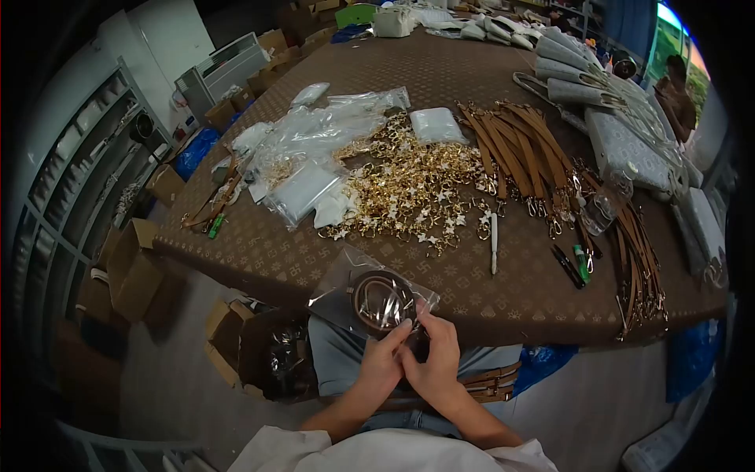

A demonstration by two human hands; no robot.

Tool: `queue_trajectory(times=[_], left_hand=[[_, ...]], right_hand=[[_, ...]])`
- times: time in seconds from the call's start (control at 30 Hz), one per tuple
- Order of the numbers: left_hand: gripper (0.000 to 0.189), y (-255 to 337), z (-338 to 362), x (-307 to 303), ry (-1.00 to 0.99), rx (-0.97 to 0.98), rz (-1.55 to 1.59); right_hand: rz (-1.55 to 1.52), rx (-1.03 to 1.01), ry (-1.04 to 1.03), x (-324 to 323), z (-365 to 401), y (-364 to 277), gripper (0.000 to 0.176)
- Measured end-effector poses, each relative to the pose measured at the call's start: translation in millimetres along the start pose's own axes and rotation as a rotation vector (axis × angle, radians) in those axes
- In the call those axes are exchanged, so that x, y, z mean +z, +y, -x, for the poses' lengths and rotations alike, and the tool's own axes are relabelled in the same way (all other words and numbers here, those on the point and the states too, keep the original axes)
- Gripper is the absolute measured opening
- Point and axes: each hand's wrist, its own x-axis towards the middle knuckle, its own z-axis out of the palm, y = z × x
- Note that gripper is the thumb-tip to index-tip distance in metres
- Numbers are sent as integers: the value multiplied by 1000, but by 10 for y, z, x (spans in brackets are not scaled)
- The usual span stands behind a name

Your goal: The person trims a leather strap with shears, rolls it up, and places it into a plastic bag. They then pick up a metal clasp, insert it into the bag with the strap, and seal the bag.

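Observation:
A clear plastic bag with a coiled dark brown strap inside lies at the table's near edge, above my lap. My left hand is closed on the bag's lower edge, thumb on top. Beside it, my right hand pinches the bag's lower right side. The two hands touch or nearly touch at the fingertips. Beyond the bag lies a heap of gold clasps with white star charms. Several flat brown straps with metal clips are spread to the right of the heap.
Clear plastic bags lie left of the heap. A white pen-like tool, dark pliers and a green-handled tool rest on the right. White handbags line the right edge. An open cardboard box stands below, with more straps over my lap.

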Motion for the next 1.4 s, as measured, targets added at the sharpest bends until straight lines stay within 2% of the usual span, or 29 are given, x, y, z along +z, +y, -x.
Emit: queue_trajectory(times=[0.1, 0.13, 0.2, 0.23, 0.3, 0.33, 0.4, 0.43, 0.47, 0.5, 0.53, 0.6, 0.63, 0.67, 0.7, 0.77, 0.8, 0.83, 0.87, 0.9, 0.93, 0.97, 1.03, 1.07, 1.13, 1.17, 1.23, 1.33, 1.4], left_hand=[[35, 127, -79, -14, -15, -2, -4], [29, 197, -105, 16, -48, -79, 104], [29, 88, -170, -30, -39, -101, 57], [29, 3, -161, -49, -19, -132, 6], [32, -79, -131, -24, 25, -142, -28], [34, -32, -207, -57, -32, -195, -21], [43, 70, -285, -122, -173, -239, -21], [45, 127, -373, -331, -278, -304, 127], [48, 170, -490, -510, -385, -356, 279], [66, 363, -425, -260, -185, -388, 65], [66, 420, -477, -358, -185, -397, 71], [88, 533, -569, -612, -352, -587, -473], [102, 507, -553, -598, -347, -527, -647], [102, 508, -543, -624, -351, -525, -649], [101, 516, -534, -676, -385, -511, -663], [101, 529, -440, -734, -418, -498, -685], [87, 528, -352, -728, -313, -438, -614], [74, 526, -290, -706, -214, -377, -539], [74, 542, -236, -700, -225, -374, -535], [57, 575, -151, -719, -71, -230, -754], [40, 591, -78, -717, 92, -86, -967], [40, 574, -25, -680, 96, -100, -960], [13, 536, 67, -561, 207, 315, -1007], [13, 543, 88, -448, 220, 310, -1007], [20, 566, 33, -176, -74, 999, -1471], [20, 558, 2, -100, -73, 989, -1473], [21, 526, -61, -3, -43, 1119, -1705], [16, 453, -192, -221, -28, 964, -1591], [8, 519, -218, -96, 21, 897, -1481]], right_hand=[[-84, 99, -39, -45, -37, -131, 55], [-79, 89, -38, -44, -18, -112, 55], [-187, 275, -138, -5, 74, -58, 54], [-191, 287, -145, 29, 66, -19, 54], [-74, 131, -133, 74, -64, 80, 58], [-131, 164, -164, 72, -111, 56, 50], [-188, 213, -261, -137, -244, -58, 51], [-258, 224, -349, -239, -309, -71, 52], [-266, 278, -346, -325, -359, -9, 48], [-145, 229, -256, -360, -449, 123, 44], [-28, 179, -171, -359, -552, 265, 40], [275, 232, -148, -307, -901, 489, 25], [427, 114, -18, -177, -1029, 690, 24], [576, -7, 113, -40, -1116, 897, 23], [576, -6, 116, 27, -1194, 1027, 23], [667, 83, -124, 115, -1289, 1183, 23], [667, 82, -116, 119, -1311, 1199, 23], [589, 174, -218, 101, -1348, 1222, 24], [513, 266, -323, 63, -1381, 1249, 24], [444, 216, -269, 13, -1387, 1262, 17], [451, 224, -277, -43, -1394, 1265, 17], [323, 253, -208, -98, -1419, 1253, 14], [120, 328, -80, -163, -1453, 1268, 12], [114, 330, -91, -207, -1462, 1257, 12], [-223, 516, -104, -334, -1516, 1152, 13], [-328, 574, -101, -402, -1518, 972, 14], [-419, 591, -138, -526, -1476, 741, 14], [-622, 642, -213, -564, -1268, 484, 15], [-757, 733, -208, -465, -1034, 295, 15]])
